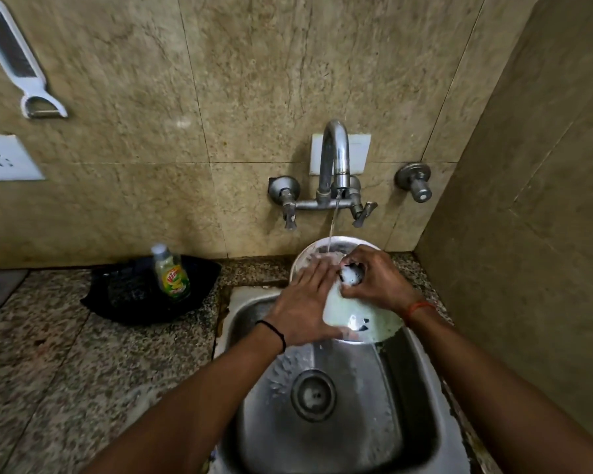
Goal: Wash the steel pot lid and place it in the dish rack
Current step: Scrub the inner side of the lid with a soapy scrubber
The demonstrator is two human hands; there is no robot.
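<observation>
Lid (353, 316) tilts over sink (408, 405) under tap (336, 159); left hand (308, 299) flat on it, right hand (374, 278) gripping its knob.

Only legible marking: red "Vim" brand lettering on the yellow-green label of the dish soap bottle (171, 272), standing on the black cloth (127, 295); remaining label print too blurred to read.

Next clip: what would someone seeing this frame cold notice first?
The two hands meeting over the steel sink: the left hand lies flat on the steel pot lid, while the right hand grips its knob. A thin stream from the wall tap lands on the lid's far edge. On the counter to the left, a dish soap bottle stands on a black tray.
</observation>
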